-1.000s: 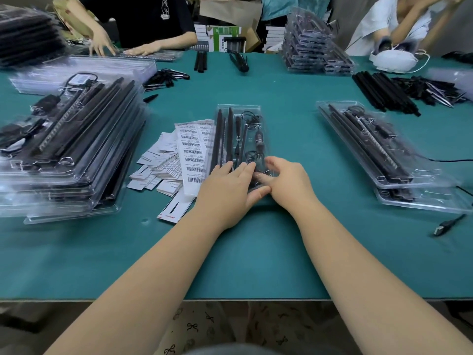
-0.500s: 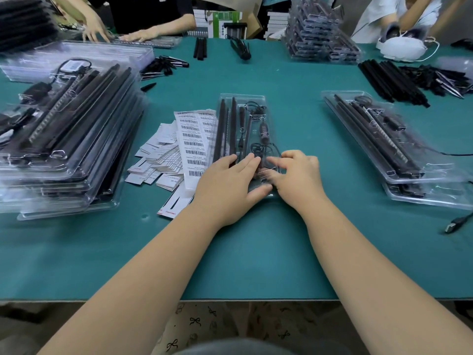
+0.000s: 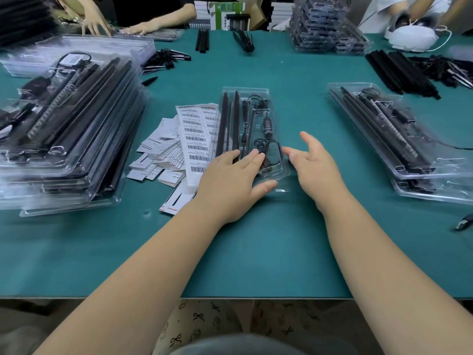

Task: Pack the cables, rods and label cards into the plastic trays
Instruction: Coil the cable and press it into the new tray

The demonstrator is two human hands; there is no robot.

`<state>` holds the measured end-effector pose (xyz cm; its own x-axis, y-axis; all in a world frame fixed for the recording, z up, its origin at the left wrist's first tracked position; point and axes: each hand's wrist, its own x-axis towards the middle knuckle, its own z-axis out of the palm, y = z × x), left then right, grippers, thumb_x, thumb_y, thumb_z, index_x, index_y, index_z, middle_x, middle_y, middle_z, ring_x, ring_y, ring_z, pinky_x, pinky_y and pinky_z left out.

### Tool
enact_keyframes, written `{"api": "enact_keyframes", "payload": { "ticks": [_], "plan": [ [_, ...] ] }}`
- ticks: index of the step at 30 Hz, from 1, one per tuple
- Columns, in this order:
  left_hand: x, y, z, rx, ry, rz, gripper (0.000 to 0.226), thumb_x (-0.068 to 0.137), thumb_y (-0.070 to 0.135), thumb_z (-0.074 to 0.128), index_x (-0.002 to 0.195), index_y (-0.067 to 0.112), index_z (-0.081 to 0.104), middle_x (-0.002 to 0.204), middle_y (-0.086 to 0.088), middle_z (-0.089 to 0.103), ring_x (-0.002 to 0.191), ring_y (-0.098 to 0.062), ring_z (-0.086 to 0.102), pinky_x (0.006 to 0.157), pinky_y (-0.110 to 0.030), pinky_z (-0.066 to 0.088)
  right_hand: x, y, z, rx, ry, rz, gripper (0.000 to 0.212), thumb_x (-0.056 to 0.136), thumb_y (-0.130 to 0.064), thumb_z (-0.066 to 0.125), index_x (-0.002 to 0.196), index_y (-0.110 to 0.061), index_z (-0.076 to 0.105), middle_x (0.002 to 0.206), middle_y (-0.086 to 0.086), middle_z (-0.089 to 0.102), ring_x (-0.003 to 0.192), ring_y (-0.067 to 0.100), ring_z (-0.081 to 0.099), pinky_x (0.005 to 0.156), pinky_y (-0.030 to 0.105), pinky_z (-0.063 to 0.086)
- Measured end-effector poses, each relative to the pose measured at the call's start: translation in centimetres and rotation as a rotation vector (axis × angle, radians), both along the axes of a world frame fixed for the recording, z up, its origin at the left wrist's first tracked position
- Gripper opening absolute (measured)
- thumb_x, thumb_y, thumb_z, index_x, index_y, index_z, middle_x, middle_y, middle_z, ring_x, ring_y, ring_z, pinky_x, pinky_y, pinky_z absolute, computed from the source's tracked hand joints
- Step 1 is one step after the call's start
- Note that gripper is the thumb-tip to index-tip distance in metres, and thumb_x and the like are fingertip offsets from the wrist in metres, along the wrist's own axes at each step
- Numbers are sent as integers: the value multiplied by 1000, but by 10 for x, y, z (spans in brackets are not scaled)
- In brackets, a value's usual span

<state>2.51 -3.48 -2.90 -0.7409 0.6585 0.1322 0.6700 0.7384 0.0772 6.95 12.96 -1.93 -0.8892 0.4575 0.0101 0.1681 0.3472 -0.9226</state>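
A clear plastic tray (image 3: 245, 92) lies in the middle of the green table, holding black rods (image 3: 225, 119) on its left side and coiled black cables (image 3: 266, 124) on its right. My left hand (image 3: 230, 180) lies flat on the tray's near end, fingers spread over the rods and a cable coil, thumb on the tray's near rim. My right hand (image 3: 314, 165) hovers just right of the tray, fingers apart, holding nothing. A heap of white barcode label cards (image 3: 179, 139) lies against the tray's left side.
A tall stack of filled trays (image 3: 66, 129) stands at the left, two more filled trays (image 3: 389, 129) at the right. Loose black rods (image 3: 401, 70) and cables lie at the back right. Other people's hands work at the far edge. A plug (image 3: 464, 221) lies at the right.
My right hand has lifted off the tray's near right corner and drawn to the right, fingers spreading. My left hand stays pressed on the tray.
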Motion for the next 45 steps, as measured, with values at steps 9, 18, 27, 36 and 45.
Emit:
{"api": "enact_keyframes", "payload": {
  "ticks": [9,18,27,36,45],
  "plan": [
    [0,-2,0,-20,8,-20,73,89,68,20,152,31,15,158,12,16,140,-24,21,114,-36,16,-9,-4,7,-6,-85,48,54,98,-40,40,147,-23,25,122,-9,62,113,8,49,89,22,28],
    [4,-3,1,-61,-1,-9,97,69,82,-1,152,34,12,159,13,12,142,-23,17,114,-35,11,-12,4,9,350,-59,43,28,91,-32,57,118,-28,63,95,-12,68,100,7,53,86,23,38],
    [4,-3,3,-62,6,-4,92,73,79,7,152,33,15,159,13,15,141,-24,19,113,-34,11,-15,-6,-3,765,-48,-37,30,96,-30,47,119,-25,67,130,2,51,120,28,31,102,34,24],
    [7,-7,8,53,-29,-43,79,82,73,38,147,30,32,155,11,29,142,-23,23,113,-32,17,-10,5,-3,589,-155,108,34,97,-33,45,129,-32,58,133,1,53,128,30,33,105,34,28],
    [1,-15,12,228,-41,-69,51,80,60,60,122,31,63,126,18,61,132,-12,41,99,-29,38,-11,11,2,491,-98,-48,13,88,-27,58,88,-35,68,93,-7,67,106,28,53,85,35,46]
  ]
}}
